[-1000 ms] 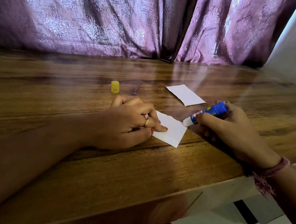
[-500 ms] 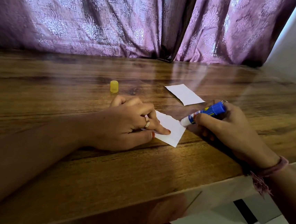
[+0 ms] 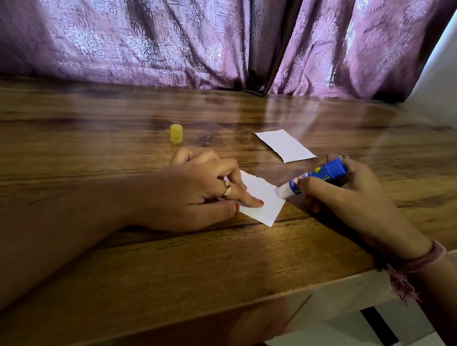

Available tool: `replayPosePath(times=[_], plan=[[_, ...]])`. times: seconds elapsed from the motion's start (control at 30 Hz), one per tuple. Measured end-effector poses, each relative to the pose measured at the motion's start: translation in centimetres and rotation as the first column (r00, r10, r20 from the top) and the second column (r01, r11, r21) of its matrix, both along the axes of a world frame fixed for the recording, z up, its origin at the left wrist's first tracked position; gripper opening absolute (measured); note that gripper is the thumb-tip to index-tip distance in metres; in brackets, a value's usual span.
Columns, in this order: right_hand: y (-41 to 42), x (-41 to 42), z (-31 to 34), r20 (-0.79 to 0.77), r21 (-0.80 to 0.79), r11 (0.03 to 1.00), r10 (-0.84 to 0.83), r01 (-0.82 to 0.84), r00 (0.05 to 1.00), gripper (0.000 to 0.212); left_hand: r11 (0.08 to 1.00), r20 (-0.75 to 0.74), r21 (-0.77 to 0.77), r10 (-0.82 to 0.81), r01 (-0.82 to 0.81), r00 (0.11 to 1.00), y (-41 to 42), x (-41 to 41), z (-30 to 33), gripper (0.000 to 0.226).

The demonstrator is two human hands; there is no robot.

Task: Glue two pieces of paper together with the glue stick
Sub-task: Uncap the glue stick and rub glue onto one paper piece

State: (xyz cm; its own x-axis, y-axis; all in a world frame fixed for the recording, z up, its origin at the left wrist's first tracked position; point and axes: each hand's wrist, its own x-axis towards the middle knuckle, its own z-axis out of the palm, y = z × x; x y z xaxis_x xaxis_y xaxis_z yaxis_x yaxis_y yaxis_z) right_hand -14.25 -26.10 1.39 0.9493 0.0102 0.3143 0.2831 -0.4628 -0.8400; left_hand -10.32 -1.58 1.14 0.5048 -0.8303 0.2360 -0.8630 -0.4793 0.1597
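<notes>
A small white piece of paper [image 3: 264, 203] with a torn top edge lies on the wooden table [image 3: 213, 260]. My left hand [image 3: 194, 194] presses it flat, the forefinger tip resting on the sheet. My right hand [image 3: 358, 202] grips a blue and white glue stick [image 3: 314, 178], uncapped and tilted down to the left, with its white tip touching the paper's right edge. A second white paper [image 3: 285, 145] lies flat farther back, apart from both hands.
The glue stick's yellow cap [image 3: 176, 133] stands upright behind my left hand. A purple curtain [image 3: 207, 31] hangs along the table's far edge. The table's front edge runs diagonally under my right wrist, with floor below.
The glue stick's tip has slid a little to the left along the paper's right edge. My left hand stays pressed on the sheet.
</notes>
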Motion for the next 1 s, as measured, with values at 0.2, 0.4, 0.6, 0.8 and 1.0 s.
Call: replayPosePath(times=[0.2,0.4,0.6,0.8,1.0], plan=[[0.05,-0.02,-0.06,-0.002,0.011,1.0,0.015,-0.015,1.0,0.02,1.0,0.003,0.013,0.009,-0.009,1.0,-0.07,0.1,-0.07,0.044],[0.07,-0.16,0.0,-0.011,0.033,0.999,0.035,-0.035,0.999,0.016,1.0,-0.015,0.023,0.003,-0.002,1.0,-0.04,0.18,-0.03,0.046],[0.05,-0.3,0.17,-0.007,0.013,0.998,0.058,-0.058,0.998,0.024,1.0,-0.019,0.01,0.006,-0.006,1.0,-0.03,0.22,-0.12,0.044],[0.31,-0.54,0.41,-0.028,0.027,0.997,0.078,-0.077,0.997,0.023,1.0,-0.023,-0.002,0.024,-0.024,0.999,-0.1,0.33,-0.28,0.045],[0.39,-0.79,0.57,-0.043,0.027,0.992,0.12,-0.119,0.992,0.016,1.0,-0.018,-0.007,0.025,-0.025,1.0,-0.1,0.43,-0.36,0.044]])
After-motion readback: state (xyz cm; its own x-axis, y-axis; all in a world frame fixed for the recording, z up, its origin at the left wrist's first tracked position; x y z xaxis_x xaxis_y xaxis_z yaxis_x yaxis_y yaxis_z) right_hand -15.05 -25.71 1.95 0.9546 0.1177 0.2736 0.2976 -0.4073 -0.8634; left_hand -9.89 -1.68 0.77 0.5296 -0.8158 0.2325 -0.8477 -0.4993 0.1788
